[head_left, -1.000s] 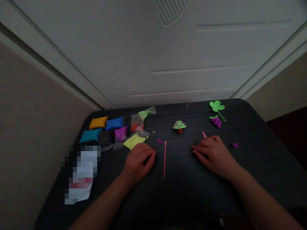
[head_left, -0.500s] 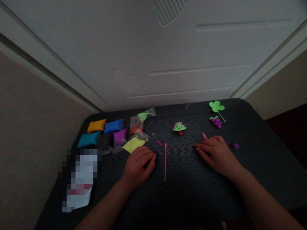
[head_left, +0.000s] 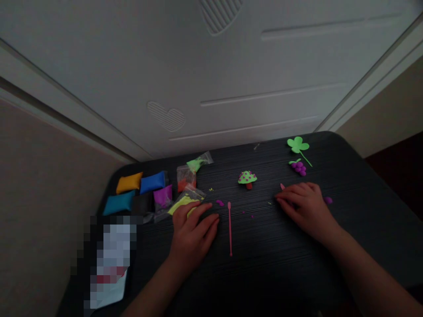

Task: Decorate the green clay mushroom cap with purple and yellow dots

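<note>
- With twelve o'clock toward the white door, the left hand is released, its fingers spread over the dark table; nothing shows in its grasp.
- At eleven o'clock from that hand is the yellow clay bag, its lower edge hidden by the fingers; whether they touch it, I cannot tell.
- The right hand lies palm down, fingers together and slightly bent. A pink tool pokes out beyond them at eleven o'clock; whether the fingers grasp it, I cannot tell.
- The clay mushroom stands upright between the hands, at ten o'clock from the right one, with a purple-dotted green cap and a red stem.
- A pink stick lies at three o'clock from the left hand, just beside it.
- A purple clay scrap sits between one and two o'clock from the left hand.
- Purple clay grapes lie at twelve o'clock from the right hand, a green clover just beyond them.
- A purple lump is at two o'clock from the right hand.
- The blue packet is at ten o'clock from the left hand.
</note>
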